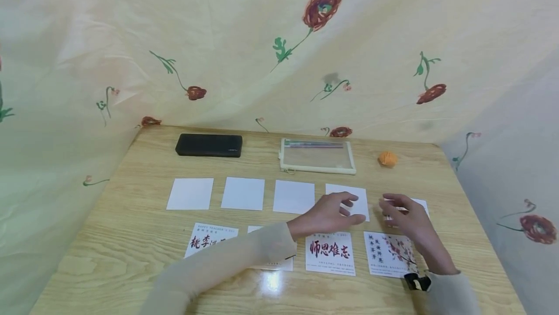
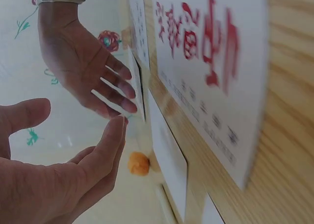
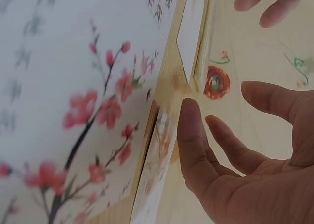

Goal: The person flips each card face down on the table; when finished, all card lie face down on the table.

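Observation:
My left hand (image 1: pixel 329 213) hovers over the right-most blank white card (image 1: pixel 361 206) of the back row, fingers loosely bent and holding nothing. Facing it, my right hand (image 1: pixel 408 215) is held above a printed card (image 1: pixel 422 204) at the row's right end, partly covering it; its fingers are apart with nothing between them. In front lie a card with red calligraphy (image 1: pixel 330 252) and a blossom-branch card (image 1: pixel 390 254), which fills much of the right wrist view. The left wrist view shows both empty hands close together above the cards.
Three more blank cards (image 1: pixel 294 196) continue the back row leftward. Two printed cards (image 1: pixel 214 237) lie front left, partly under the left sleeve (image 1: pixel 236 256). Behind are a black case (image 1: pixel 208 145), a clear zip pouch (image 1: pixel 318 156) and an orange ball-like item (image 1: pixel 387 158). Flowered cloth (image 1: pixel 244 62) borders the table.

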The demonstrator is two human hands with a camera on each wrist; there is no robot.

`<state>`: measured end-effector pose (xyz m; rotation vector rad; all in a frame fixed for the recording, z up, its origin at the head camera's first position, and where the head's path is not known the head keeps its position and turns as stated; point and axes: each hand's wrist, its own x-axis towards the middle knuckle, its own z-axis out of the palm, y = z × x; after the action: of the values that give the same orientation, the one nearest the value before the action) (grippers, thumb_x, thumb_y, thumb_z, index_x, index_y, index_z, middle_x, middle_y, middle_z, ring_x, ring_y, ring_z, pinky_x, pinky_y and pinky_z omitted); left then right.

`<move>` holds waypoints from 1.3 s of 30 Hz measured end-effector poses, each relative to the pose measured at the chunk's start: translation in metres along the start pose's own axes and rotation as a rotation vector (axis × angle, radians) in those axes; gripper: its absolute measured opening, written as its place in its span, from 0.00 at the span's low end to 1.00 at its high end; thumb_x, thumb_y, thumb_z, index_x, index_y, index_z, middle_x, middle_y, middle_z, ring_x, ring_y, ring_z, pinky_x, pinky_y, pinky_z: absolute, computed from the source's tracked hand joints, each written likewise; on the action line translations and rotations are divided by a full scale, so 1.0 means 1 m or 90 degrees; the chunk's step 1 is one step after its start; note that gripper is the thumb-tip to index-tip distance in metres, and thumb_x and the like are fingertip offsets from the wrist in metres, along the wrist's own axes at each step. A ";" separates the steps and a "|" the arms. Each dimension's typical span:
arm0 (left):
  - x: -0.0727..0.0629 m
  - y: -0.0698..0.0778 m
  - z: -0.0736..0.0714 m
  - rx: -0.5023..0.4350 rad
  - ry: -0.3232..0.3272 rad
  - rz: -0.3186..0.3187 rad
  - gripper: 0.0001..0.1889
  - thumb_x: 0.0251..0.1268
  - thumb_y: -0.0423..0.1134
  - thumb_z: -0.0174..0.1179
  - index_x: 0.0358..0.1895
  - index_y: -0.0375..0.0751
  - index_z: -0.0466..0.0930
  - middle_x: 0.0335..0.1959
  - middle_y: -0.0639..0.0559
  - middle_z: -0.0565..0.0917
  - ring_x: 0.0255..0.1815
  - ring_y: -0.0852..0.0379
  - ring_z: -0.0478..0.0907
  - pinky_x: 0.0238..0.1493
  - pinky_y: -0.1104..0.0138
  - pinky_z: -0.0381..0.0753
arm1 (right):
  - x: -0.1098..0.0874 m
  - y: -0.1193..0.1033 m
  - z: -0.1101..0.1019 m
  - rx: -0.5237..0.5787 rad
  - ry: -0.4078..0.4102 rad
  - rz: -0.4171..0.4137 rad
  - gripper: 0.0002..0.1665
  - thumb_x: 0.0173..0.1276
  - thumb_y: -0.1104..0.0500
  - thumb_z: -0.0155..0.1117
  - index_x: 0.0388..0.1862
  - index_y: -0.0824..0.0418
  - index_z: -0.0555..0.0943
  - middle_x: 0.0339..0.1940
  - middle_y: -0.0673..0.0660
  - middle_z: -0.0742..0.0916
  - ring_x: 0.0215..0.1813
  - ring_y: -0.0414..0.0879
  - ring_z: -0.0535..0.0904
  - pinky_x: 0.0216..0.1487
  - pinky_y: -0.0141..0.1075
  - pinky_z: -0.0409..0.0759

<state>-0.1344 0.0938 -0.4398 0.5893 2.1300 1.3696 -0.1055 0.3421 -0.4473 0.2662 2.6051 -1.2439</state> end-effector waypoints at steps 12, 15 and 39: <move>0.040 0.023 0.044 0.001 0.015 -0.048 0.27 0.75 0.56 0.59 0.72 0.51 0.77 0.63 0.55 0.86 0.54 0.66 0.86 0.53 0.73 0.82 | -0.006 0.033 -0.028 -0.020 0.114 0.030 0.36 0.84 0.45 0.52 0.75 0.72 0.68 0.66 0.77 0.77 0.37 0.26 0.82 0.38 0.25 0.86; 0.046 0.027 0.052 -0.003 0.020 -0.060 0.27 0.75 0.57 0.59 0.72 0.52 0.76 0.64 0.56 0.85 0.53 0.66 0.86 0.53 0.73 0.82 | -0.007 0.042 -0.036 -0.049 0.143 0.039 0.36 0.84 0.45 0.51 0.74 0.72 0.69 0.65 0.77 0.78 0.35 0.21 0.78 0.36 0.23 0.84; 0.064 0.036 0.084 -0.015 0.099 -0.134 0.33 0.71 0.57 0.62 0.75 0.50 0.71 0.70 0.55 0.80 0.67 0.60 0.80 0.66 0.69 0.79 | -0.003 0.062 -0.052 -0.016 0.180 0.208 0.42 0.82 0.44 0.52 0.80 0.72 0.60 0.74 0.77 0.68 0.52 0.55 0.82 0.32 0.23 0.82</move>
<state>-0.1269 0.2048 -0.4478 0.2471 2.2209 1.3583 -0.0934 0.4211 -0.4605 0.8826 2.6547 -1.1255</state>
